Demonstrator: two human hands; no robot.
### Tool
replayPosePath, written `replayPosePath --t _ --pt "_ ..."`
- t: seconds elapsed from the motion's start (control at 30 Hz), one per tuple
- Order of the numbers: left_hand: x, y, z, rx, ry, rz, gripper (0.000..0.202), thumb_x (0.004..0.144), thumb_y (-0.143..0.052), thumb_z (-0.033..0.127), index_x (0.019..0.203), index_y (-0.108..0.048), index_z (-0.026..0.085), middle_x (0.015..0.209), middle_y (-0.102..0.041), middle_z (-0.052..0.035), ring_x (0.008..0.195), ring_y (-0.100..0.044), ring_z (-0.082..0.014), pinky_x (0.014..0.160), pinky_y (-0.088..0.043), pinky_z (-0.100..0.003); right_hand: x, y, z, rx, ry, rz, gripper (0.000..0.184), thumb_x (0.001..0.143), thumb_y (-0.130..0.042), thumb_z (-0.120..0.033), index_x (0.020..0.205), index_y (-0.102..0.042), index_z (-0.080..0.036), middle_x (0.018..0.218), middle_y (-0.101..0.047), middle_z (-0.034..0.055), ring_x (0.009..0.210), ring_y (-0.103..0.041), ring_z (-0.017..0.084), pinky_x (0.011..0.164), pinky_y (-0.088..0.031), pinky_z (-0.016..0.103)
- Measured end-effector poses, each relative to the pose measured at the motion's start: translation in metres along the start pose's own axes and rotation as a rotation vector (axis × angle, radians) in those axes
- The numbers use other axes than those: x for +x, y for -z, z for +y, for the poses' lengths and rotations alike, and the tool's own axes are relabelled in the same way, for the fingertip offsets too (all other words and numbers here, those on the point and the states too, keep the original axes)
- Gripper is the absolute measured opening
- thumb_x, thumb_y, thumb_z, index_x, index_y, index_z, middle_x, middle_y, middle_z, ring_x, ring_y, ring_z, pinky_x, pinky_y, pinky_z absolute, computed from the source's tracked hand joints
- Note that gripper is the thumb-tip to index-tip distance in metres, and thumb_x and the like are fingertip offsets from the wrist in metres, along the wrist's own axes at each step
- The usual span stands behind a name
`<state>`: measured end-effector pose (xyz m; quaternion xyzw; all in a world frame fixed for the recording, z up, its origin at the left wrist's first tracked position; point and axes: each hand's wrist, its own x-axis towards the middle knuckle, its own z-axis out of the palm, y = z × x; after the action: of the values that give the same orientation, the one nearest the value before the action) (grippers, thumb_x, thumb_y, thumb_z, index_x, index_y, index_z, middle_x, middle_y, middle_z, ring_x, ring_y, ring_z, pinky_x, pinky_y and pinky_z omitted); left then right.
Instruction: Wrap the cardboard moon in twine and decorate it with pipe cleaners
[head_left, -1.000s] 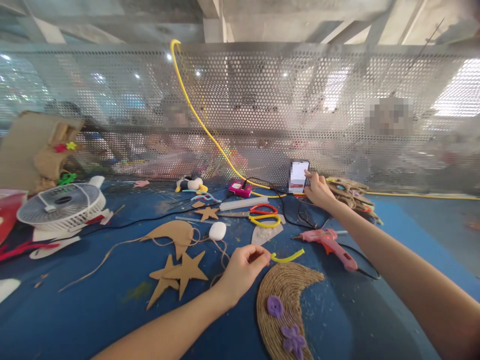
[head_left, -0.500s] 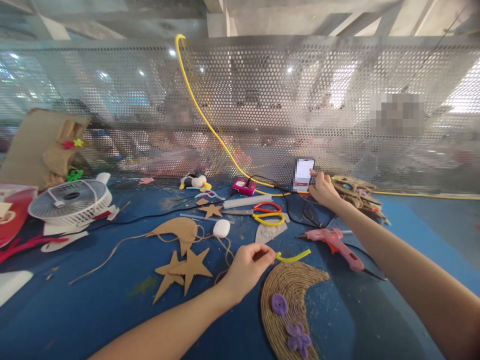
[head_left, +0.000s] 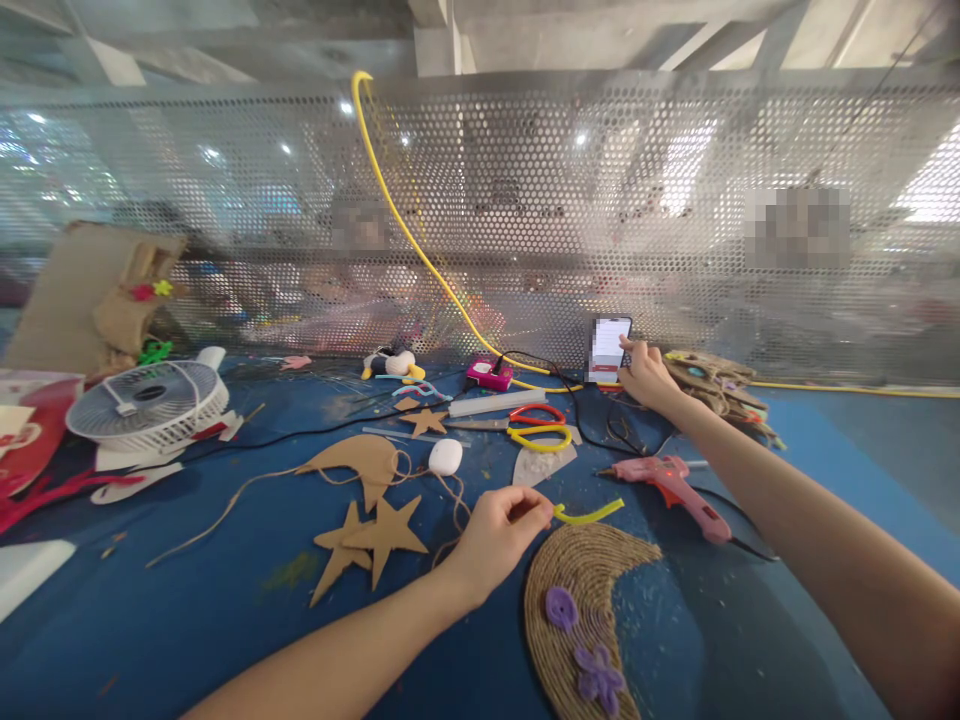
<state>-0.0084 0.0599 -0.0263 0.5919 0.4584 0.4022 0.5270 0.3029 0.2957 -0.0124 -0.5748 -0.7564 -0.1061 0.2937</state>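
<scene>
My left hand (head_left: 496, 535) is closed in a pinch on a short yellow pipe cleaner (head_left: 591, 515), just above a crescent wrapped in brown rope (head_left: 581, 590) with purple shapes on it. My right hand (head_left: 646, 375) reaches far across the blue table, a finger touching the lit screen of a phone (head_left: 607, 349) that stands against the perforated metal screen. A pink glue gun (head_left: 675, 485) lies between my arms.
Cardboard stars (head_left: 375, 535) and a cardboard crescent (head_left: 360, 460) lie left of my left hand. Scissors with red and yellow handles (head_left: 536, 427), a white egg shape (head_left: 445, 457), a small white fan (head_left: 146, 402) and a yellow cable (head_left: 420, 250) are farther back. People sit behind the screen.
The view has shifted slightly left and down. Both hands keep their places: the left still pinches the pipe cleaner, the right still touches the phone.
</scene>
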Motion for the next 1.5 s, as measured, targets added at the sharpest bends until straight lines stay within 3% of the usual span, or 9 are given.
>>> replayPosePath --t 0.33,0.63,0.7,0.8,0.9,1.0,1.13,1.27,1.5 --pt "0.0 0.0 -0.001 -0.009 -0.011 -0.004 0.024 0.087 -0.062 0.037 0.082 -0.07 0.015 0.076 -0.069 -0.0039 0.074 -0.059 -0.0166 0.07 -0.043 -0.028 -0.017 -0.004 0.003 0.009 0.003 -0.049 0.054 0.079 -0.047 -0.02 0.131 -0.044 -0.007 0.141 -0.054 0.0199 0.119 -0.048 0.04 0.102 -0.042 0.057" --pt "0.0 0.001 -0.003 -0.008 -0.014 -0.005 0.025 0.088 -0.062 0.038 0.084 -0.07 0.015 0.078 -0.069 -0.0039 0.075 -0.06 -0.0165 0.071 -0.044 -0.027 -0.018 0.006 -0.013 0.107 -0.038 -0.065 0.046 0.081 -0.047 -0.022 0.124 -0.049 -0.004 0.135 -0.057 0.026 0.121 -0.047 0.043 0.1 -0.041 0.061" --pt "0.0 0.001 -0.003 0.014 -0.026 -0.001 0.025 0.089 -0.061 0.039 0.085 -0.07 0.015 0.078 -0.07 -0.0041 0.075 -0.061 -0.0167 0.07 -0.044 -0.027 -0.025 0.02 -0.028 0.146 -0.044 -0.058 0.041 0.083 -0.046 -0.022 0.121 -0.052 -0.007 0.129 -0.061 0.0245 0.12 -0.049 0.041 0.101 -0.041 0.059" --pt "-0.004 0.0 0.001 0.084 -0.096 0.038 0.025 0.091 -0.059 0.037 0.086 -0.071 0.016 0.08 -0.071 -0.0049 0.075 -0.062 -0.0175 0.068 -0.046 -0.027 -0.051 0.057 -0.069 0.23 -0.017 -0.105 0.028 0.09 -0.044 -0.028 0.109 -0.062 -0.017 0.112 -0.07 0.0138 0.108 -0.061 0.03 0.095 -0.05 0.045" --pt "-0.014 -0.004 0.01 0.2 -0.261 0.067 0.02 0.092 -0.059 0.032 0.087 -0.071 0.017 0.084 -0.071 -0.004 0.078 -0.064 -0.017 0.071 -0.047 -0.027 -0.093 0.101 -0.12 0.547 0.06 -0.448 0.036 0.099 -0.039 -0.041 0.101 -0.071 -0.023 0.105 -0.074 0.0057 0.098 -0.067 0.021 0.088 -0.052 0.033" --pt "-0.025 -0.008 0.02 0.302 -0.444 0.064 0.013 0.091 -0.06 0.025 0.087 -0.071 0.018 0.084 -0.071 -0.0024 0.081 -0.064 -0.0163 0.077 -0.047 -0.028 -0.137 0.133 -0.161 0.608 0.173 -0.555 0.026 0.09 -0.062 -0.044 0.107 -0.075 -0.028 0.098 -0.075 0.0032 0.09 -0.067 0.019 0.081 -0.052 0.032" --pt "-0.034 -0.014 0.028 0.347 -0.589 0.076 0.012 0.093 -0.061 0.024 0.087 -0.07 0.018 0.082 -0.07 -0.0024 0.081 -0.062 -0.016 0.076 -0.046 -0.028 -0.176 0.148 -0.186 0.518 0.244 -0.333 0.019 0.093 -0.061 -0.035 0.091 -0.078 -0.027 0.073 -0.071 0.0024 0.071 -0.061 0.016 0.07 -0.05 0.032" --pt "-0.041 -0.019 0.031 0.367 -0.639 0.088 0.013 0.094 -0.061 0.026 0.09 -0.071 0.019 0.079 -0.069 -0.0021 0.075 -0.061 -0.0154 0.072 -0.046 -0.028 -0.197 0.154 -0.199 0.467 0.164 -0.081 0.012 0.089 -0.067 -0.03 0.092 -0.078 -0.026 0.078 -0.074 0.0018 0.074 -0.065 0.017 0.075 -0.051 0.035" --pt "-0.054 -0.023 0.046 0.382 -0.651 0.132 0.014 0.093 -0.062 0.028 0.092 -0.073 0.02 0.082 -0.072 -0.0016 0.073 -0.061 -0.0142 0.069 -0.047 -0.025 -0.212 0.166 -0.219 0.514 -0.161 -0.055 0.011 0.083 -0.068 -0.031 0.086 -0.076 -0.025 0.079 -0.075 0.001 0.07 -0.067 0.018 0.066 -0.052 0.031"
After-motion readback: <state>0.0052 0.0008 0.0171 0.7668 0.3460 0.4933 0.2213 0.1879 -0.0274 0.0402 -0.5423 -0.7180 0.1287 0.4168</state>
